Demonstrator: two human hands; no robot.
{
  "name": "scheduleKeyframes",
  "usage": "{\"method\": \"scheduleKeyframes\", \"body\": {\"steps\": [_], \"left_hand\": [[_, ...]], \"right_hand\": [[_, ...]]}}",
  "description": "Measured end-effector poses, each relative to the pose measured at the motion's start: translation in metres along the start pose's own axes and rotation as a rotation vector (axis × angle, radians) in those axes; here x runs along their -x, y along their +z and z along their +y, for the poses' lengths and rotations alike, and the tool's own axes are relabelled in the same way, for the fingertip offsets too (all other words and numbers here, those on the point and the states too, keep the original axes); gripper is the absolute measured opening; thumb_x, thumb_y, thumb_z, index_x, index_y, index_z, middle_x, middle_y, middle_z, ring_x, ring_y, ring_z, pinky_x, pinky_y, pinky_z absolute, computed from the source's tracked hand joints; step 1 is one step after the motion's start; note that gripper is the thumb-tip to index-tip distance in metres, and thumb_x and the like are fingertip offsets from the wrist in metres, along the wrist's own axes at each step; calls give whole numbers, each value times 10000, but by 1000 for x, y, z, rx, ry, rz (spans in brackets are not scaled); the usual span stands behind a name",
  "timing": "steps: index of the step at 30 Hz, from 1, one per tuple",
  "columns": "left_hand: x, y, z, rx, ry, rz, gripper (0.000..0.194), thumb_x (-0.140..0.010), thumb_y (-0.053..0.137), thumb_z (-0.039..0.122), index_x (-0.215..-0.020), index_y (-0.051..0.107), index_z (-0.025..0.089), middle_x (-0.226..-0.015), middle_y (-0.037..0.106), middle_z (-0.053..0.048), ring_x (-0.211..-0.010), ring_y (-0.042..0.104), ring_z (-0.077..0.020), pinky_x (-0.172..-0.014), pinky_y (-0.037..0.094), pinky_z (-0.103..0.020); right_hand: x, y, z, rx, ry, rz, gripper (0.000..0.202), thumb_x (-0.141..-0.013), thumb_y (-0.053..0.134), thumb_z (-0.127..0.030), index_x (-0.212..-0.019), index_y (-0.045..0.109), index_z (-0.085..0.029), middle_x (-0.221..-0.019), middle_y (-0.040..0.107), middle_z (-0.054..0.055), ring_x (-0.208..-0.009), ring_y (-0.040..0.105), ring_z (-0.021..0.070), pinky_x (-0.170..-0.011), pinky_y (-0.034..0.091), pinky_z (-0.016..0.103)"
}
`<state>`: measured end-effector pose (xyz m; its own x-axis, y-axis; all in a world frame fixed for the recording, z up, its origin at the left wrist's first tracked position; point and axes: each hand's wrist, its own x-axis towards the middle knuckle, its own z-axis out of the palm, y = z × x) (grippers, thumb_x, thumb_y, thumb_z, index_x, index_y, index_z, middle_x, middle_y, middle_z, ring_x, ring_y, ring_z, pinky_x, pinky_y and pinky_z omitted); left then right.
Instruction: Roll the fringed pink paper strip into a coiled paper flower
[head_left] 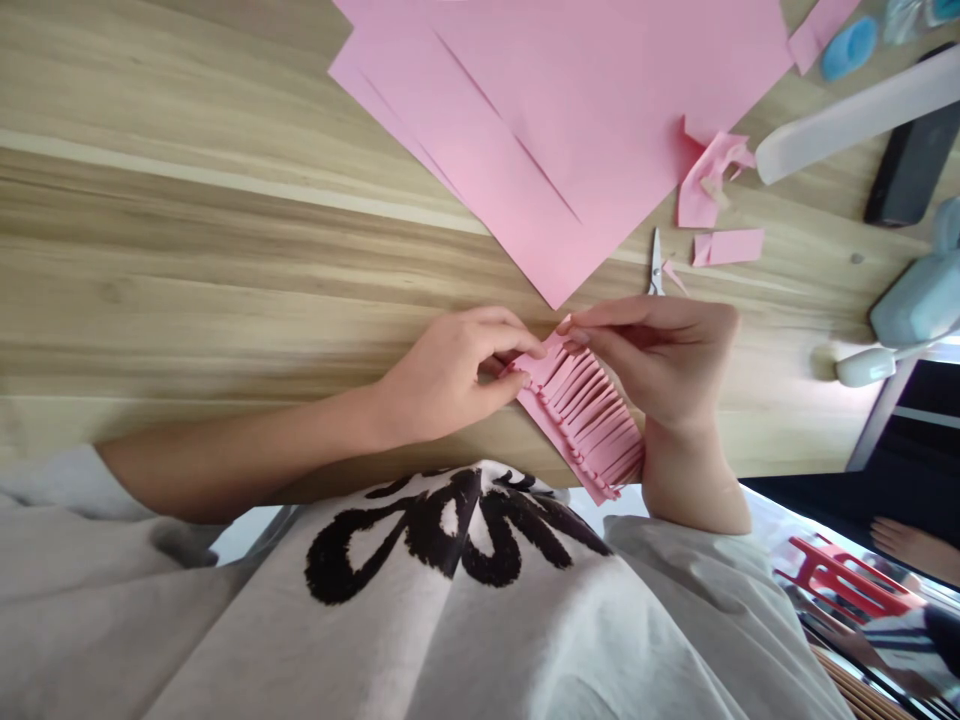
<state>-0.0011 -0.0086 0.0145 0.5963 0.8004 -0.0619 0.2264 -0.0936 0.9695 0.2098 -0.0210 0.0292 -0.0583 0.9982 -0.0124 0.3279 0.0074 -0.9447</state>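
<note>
A pink paper piece (pixel 592 425) cut into a row of narrow strips lies at the table's front edge, below the middle of the head view. My left hand (pixel 469 370) pinches its left end between thumb and fingers. At the upper corner of the same fringed paper, my right hand (pixel 652 350) is closed, with thumb and forefinger pressed together on the edge. The strips slant down to the right under my right wrist. Small scissors (pixel 656 265) lie just beyond my right hand; their handles are hidden behind it.
Large pink sheets (pixel 600 110) spread over the far middle of the wooden table (pixel 187 250). Pink scraps (pixel 712 180), a white strip-like object (pixel 855 115), a black object (pixel 915 160) and a blue cap-like thing (pixel 849 48) lie at the right. Another person's hand (pixel 911 545) shows lower right, near a red stool (pixel 847 580).
</note>
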Motion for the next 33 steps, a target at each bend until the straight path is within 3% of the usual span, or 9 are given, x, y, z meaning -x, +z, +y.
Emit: {"method": "scheduleKeyframes", "body": {"steps": [7, 14, 24, 33], "left_hand": [[-1, 0, 1, -8, -11, -15, 178, -854, 633, 121, -993, 743, 137, -1002, 733, -66, -797, 693, -113, -715, 578, -223], [-1, -1, 1, -33, 4, -8, 173, -843, 633, 103, -970, 748, 126, -993, 742, -71, -795, 690, -116, -714, 562, -223], [-1, -1, 2, -16, 1, -7, 180, -848, 632, 112, -981, 750, 140, -994, 743, -64, -793, 692, -114, -710, 573, -222], [-1, -1, 1, -31, 25, 7, 187, -842, 637, 87, -991, 749, 100, -988, 745, -73, -787, 695, -105, -712, 570, -206]], "right_hand": [[-1, 2, 3, -79, -34, -99, 180, -735, 801, -111, -778, 785, -285, -762, 775, -21, -746, 733, 183, -650, 598, 334], [0, 4, 5, -93, -52, -117, 183, -721, 808, -91, -723, 753, -265, -733, 749, -9, -742, 718, 188, -668, 590, 354], [-3, 2, 1, -81, -34, -89, 223, -694, 815, -45, -779, 801, -251, -781, 767, -6, -777, 725, 159, -692, 583, 304], [-3, -2, 2, -9, -51, -122, 307, -772, 692, 1, -875, 798, -268, -838, 772, -14, -822, 722, 151, -702, 583, 283]]}}
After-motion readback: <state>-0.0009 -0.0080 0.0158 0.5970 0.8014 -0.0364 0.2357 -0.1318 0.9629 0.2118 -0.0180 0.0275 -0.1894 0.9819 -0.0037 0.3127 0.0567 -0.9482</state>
